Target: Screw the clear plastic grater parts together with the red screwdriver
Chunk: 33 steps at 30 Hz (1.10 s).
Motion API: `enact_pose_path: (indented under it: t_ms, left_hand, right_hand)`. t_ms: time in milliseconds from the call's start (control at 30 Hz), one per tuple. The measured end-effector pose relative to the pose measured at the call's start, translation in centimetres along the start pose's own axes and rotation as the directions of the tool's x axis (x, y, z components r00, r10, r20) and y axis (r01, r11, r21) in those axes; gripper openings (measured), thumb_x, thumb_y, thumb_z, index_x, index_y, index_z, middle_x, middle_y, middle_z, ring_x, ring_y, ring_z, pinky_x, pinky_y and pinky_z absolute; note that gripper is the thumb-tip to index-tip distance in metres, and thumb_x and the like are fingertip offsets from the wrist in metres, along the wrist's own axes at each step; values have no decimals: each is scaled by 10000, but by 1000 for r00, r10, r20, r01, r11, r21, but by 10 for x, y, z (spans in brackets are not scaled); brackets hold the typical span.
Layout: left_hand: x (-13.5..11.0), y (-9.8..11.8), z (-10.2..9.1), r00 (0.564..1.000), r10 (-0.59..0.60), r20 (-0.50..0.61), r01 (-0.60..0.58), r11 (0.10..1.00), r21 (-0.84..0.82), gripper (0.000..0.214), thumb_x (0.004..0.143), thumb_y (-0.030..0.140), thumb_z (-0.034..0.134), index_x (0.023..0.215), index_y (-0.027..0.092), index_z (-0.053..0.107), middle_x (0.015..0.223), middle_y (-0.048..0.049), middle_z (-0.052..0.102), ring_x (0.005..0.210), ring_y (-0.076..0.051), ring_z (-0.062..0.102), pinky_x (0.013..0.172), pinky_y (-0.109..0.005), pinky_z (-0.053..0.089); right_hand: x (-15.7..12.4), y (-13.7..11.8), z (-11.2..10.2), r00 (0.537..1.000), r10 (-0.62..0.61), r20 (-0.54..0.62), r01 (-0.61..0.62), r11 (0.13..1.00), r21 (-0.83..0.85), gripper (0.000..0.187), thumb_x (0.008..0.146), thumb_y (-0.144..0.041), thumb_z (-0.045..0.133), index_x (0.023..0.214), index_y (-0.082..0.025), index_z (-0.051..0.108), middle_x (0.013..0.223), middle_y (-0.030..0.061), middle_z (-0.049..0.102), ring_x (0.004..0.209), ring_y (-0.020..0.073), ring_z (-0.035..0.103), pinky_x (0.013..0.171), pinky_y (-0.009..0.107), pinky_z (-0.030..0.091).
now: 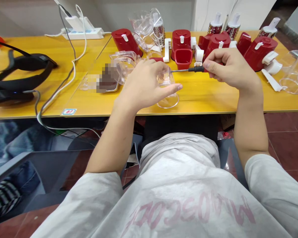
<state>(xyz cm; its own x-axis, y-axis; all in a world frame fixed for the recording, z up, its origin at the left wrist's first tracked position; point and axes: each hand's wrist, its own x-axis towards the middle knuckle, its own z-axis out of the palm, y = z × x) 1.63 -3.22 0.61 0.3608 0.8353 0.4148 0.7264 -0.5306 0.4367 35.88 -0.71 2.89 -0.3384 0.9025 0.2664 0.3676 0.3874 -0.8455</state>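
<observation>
My left hand [145, 82] is curled over the top of a clear plastic container [169, 100], steadying it near the front edge of the table. The thumb stretches out across its side, and the fingertips are partly hidden behind it. In my right hand [229, 67] is a screwdriver [195, 68] with a black and red handle, gripped between thumb and fingers. Its metal shaft lies nearly level and points left, the tip reaching the upper part of the container by my left fingers. Whether the tip sits in a screw I cannot tell.
Several red plastic housings [181, 39] and metal grater drums [215, 24] line the back of the yellow table [213, 99]. Clear plastic parts [125, 62] and a phone [111, 86] lie left of my hands. Further left are cables [58, 89], a power strip [88, 33] and a black headset [22, 79].
</observation>
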Motion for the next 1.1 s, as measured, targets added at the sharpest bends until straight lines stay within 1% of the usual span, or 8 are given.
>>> enact_pose_path:
  t_ms: [133,333,500,600,733,833,967,1100]
  left_hand:
    - [0,-2,2,1000,2,-7,-2,1000,-3,643,980,934,866,1302,377,859,1308,-80,857,1413,-523,716,1283,-772,532]
    - [1,-2,1,1000,10,-4,-10,1000,-9,671,975,968,849,1304,383,860,1283,-69,859,1370,-508,710,1267,-783,529]
    - [1,2,-2,1000,3,30,-3,1000,-2,722,985,988,824,1323,351,858,1322,-99,841,1393,-526,717,1277,-801,506]
    - [1,2,-3,999,5,35,-5,1000,-3,767,978,1032,804,1329,352,849,1315,-91,833,1386,-517,705,1279,-803,499]
    - [1,1,-3,1000,2,31,-2,1000,-6,723,975,1003,842,1304,359,849,1310,-99,839,1386,-528,724,1279,-796,518]
    - [1,0,-2,1000,4,18,-4,1000,-3,693,971,979,866,1284,361,854,1312,-107,845,1385,-541,745,1297,-809,524]
    - [1,-2,2,1000,1,-12,-1,1000,-11,666,960,957,903,1278,374,864,1331,-112,849,1415,-567,749,1330,-831,514]
    - [1,-1,0,1000,10,-2,-10,1000,-21,653,961,964,908,1291,401,868,1288,-98,848,1428,-567,733,1327,-839,526]
  right_hand:
    - [0,5,0,997,-77,-2,77,995,56,524,864,-648,1235,1023,-395,805,859,34,746,983,334,629,798,473,489]
    - [0,6,4,999,-52,-3,52,999,-9,454,966,-709,1134,1064,-372,845,1047,42,796,922,282,579,793,466,471]
    - [0,1,6,999,43,-13,-43,999,-11,559,1028,-847,1006,822,-381,776,885,52,750,685,270,506,641,490,351]
    - [0,2,5,998,47,-34,-48,998,-31,605,1042,-800,996,705,-385,713,716,46,642,633,272,456,609,486,335]
    - [0,6,1,997,-44,-64,40,997,-61,347,966,-623,1098,888,-403,842,833,52,741,746,290,558,638,477,419]
    - [0,8,0,995,-82,-51,79,996,-44,377,901,-574,1168,1004,-388,857,1023,46,826,873,285,615,692,464,491]
    - [0,6,3,999,-55,-3,55,998,-36,421,934,-660,1155,1015,-386,846,934,22,783,878,275,598,684,432,513]
    - [1,4,4,999,22,23,-22,1000,-6,513,995,-854,1050,913,-402,822,895,35,739,713,257,545,590,451,417]
